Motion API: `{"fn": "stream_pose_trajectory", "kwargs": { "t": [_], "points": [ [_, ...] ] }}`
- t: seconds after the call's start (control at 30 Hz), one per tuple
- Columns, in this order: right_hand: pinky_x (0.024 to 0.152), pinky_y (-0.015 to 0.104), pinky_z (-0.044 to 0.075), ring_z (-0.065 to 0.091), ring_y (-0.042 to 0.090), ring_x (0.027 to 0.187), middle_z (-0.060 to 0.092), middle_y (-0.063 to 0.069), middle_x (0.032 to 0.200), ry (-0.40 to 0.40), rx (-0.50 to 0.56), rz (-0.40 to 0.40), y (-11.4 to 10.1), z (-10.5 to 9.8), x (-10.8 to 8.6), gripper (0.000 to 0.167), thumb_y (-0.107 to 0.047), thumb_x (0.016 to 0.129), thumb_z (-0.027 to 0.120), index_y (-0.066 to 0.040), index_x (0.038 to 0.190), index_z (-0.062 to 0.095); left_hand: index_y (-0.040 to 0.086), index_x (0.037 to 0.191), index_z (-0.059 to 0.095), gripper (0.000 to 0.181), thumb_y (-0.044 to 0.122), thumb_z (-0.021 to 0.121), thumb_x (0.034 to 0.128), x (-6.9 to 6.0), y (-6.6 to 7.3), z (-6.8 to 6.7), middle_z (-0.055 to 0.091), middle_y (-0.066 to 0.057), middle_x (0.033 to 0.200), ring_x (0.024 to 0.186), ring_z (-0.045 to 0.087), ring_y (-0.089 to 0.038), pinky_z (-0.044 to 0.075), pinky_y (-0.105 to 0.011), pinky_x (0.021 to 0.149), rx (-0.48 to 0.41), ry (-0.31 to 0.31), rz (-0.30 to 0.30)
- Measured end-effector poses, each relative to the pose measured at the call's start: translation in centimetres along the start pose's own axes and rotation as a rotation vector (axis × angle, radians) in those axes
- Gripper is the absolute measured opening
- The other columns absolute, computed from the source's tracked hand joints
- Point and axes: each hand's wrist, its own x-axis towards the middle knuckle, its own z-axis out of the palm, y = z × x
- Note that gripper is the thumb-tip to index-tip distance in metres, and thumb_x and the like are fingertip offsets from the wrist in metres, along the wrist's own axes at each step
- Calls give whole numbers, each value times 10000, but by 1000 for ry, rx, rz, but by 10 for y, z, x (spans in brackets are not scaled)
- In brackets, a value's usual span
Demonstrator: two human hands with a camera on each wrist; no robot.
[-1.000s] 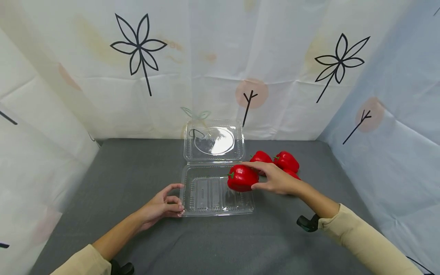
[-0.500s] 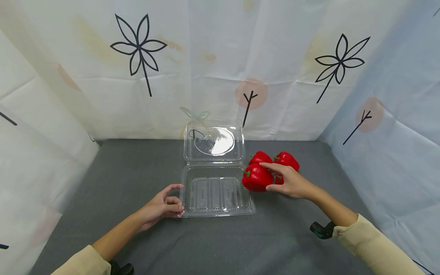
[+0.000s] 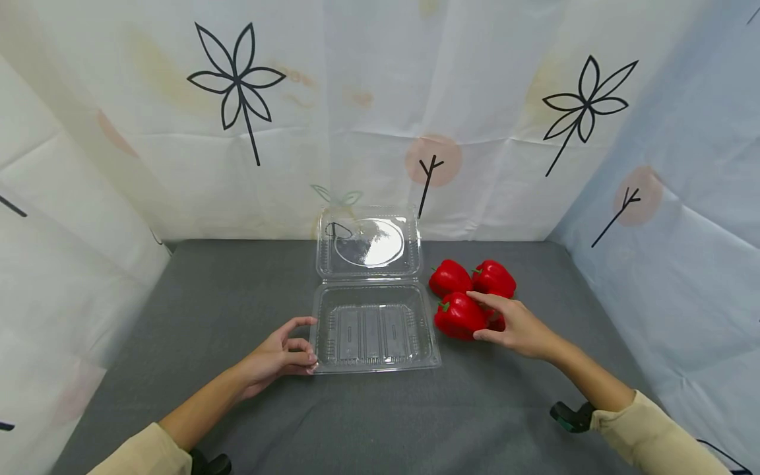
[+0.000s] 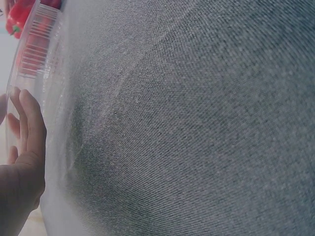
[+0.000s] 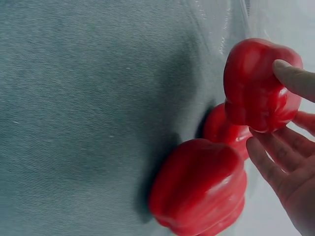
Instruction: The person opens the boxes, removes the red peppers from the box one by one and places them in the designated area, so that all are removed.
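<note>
My right hand [image 3: 513, 326] holds a red bell pepper [image 3: 459, 317] between thumb and fingertips, just right of a clear plastic clamshell container [image 3: 371, 362]. In the right wrist view the held bell pepper appears a little above the cloth. Several more red bell peppers stand behind and beside it, among them one at the back left [image 3: 449, 278] and one at the back right [image 3: 494, 277]; another is partly hidden by the hand. With nearly straight, relaxed fingers, my left hand [image 3: 277, 356] touches the container's left rim. No pepper lies in the container.
The container's lid [image 3: 370, 247] is folded back behind the base, close to the patterned curtain [image 3: 368, 132]. Grey cloth [image 3: 356, 422] covers the table. Curtains also border both sides. A black cable [image 3: 721, 454] runs at the lower right.
The right hand has carried the bell pepper rightward and a little nearer, from above the container to beside the other bell peppers. My left hand stays at the rim.
</note>
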Motion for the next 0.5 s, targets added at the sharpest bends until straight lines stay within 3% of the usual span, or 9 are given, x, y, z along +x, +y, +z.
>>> {"fn": "stream_pose_trajectory", "kwargs": {
  "t": [0.2, 0.5],
  "points": [
    [754, 347, 581, 669, 221, 885, 597, 207, 1265, 17, 9, 46, 6, 8, -9, 687, -123, 821, 816, 31, 1407, 492, 82, 1501, 221, 780, 14, 708, 895, 0, -2, 0, 634, -43, 874, 794, 669, -215, 559, -444, 833, -7, 11, -6],
    [668, 277, 547, 612, 170, 828, 656, 159, 1151, 42, -10, 99, 17, 29, -16, 694, -128, 811, 831, 57, 1391, 500, 78, 1500, 231, 773, 6, 706, 895, 1, -2, 0, 636, -55, 869, 784, 670, -217, 566, -424, 816, -7, 21, -6]
  ]
}}
